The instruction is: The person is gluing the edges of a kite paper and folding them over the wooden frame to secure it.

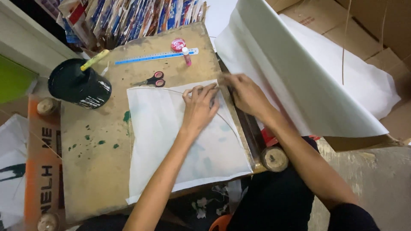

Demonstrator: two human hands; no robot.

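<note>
two hands press a white paper sheet (171, 141) flat on a worn tabletop (94, 171).

the left hand (200, 107) lies palm-down on the sheet near its top right corner, fingers bent and pressing, gripping nothing. the right hand (243, 92) rests at that corner's edge, fingers curled onto the paper; whether it pinches anything cannot be told. a thin curved stick (227, 122) runs under the hands. red-handled scissors (152, 80), a blue ruler (156, 56), a glue stick (186, 56) and a black pot (79, 84) lie behind; larger white sheets (308, 72) hang to the right.
</note>
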